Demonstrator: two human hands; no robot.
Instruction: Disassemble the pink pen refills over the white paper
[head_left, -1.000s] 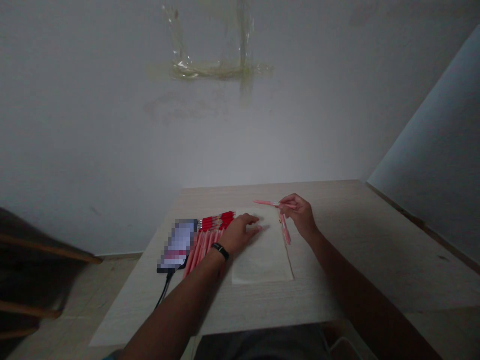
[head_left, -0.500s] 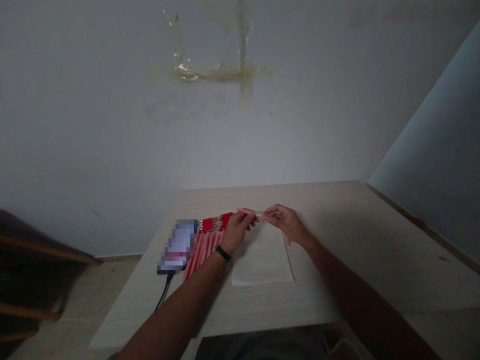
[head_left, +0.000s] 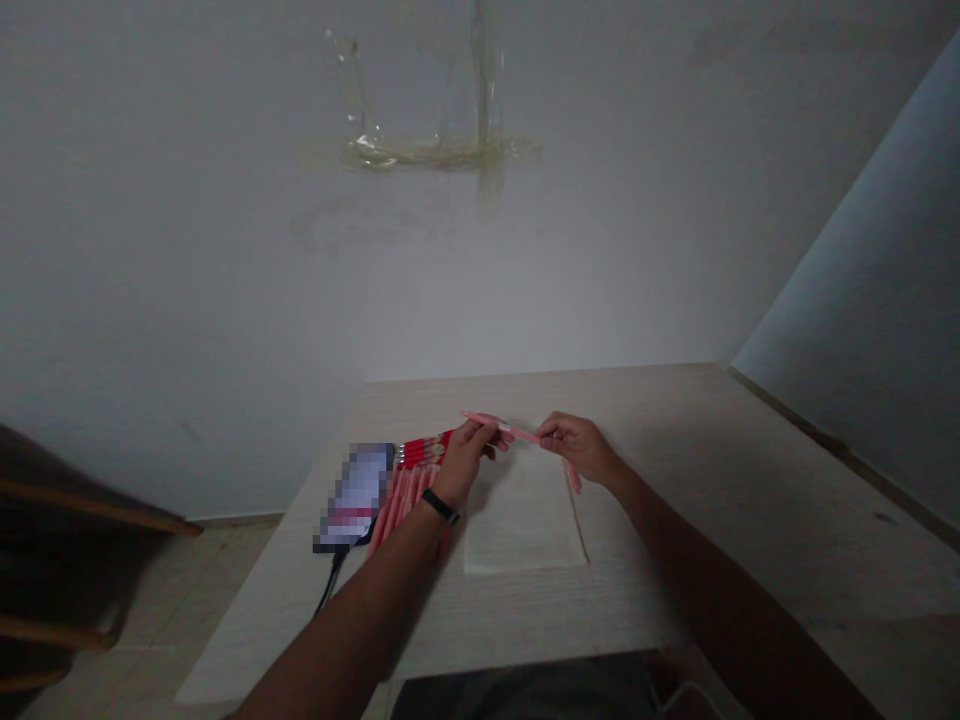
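Observation:
A slim pink pen (head_left: 523,434) slants between my two hands above the table. My left hand (head_left: 471,447), wearing a dark wristband, pinches it near its left part. My right hand (head_left: 579,446) has its fingers closed on the pen's right end. Below my right hand a pink piece (head_left: 574,478) shows at the edge of a flat, off-white sheet or pouch (head_left: 521,535); my hand hides the rest of it. Several pink pens (head_left: 397,507) lie side by side left of my left forearm, partly covered by it. Beyond them are several red pen-like items with silvery ends (head_left: 421,450).
A phone with a blurred-out screen (head_left: 356,495) lies at the left of the pale wooden table (head_left: 510,625), a black cable (head_left: 330,580) running from it. The wall (head_left: 600,250) stands behind the table. Wooden bars (head_left: 97,505) are low at the left.
My hands have drawn slightly apart, so more of the pink pen shows between them. My right fingers have closed more tightly around its end. The other pens, sheet and phone lie as before.

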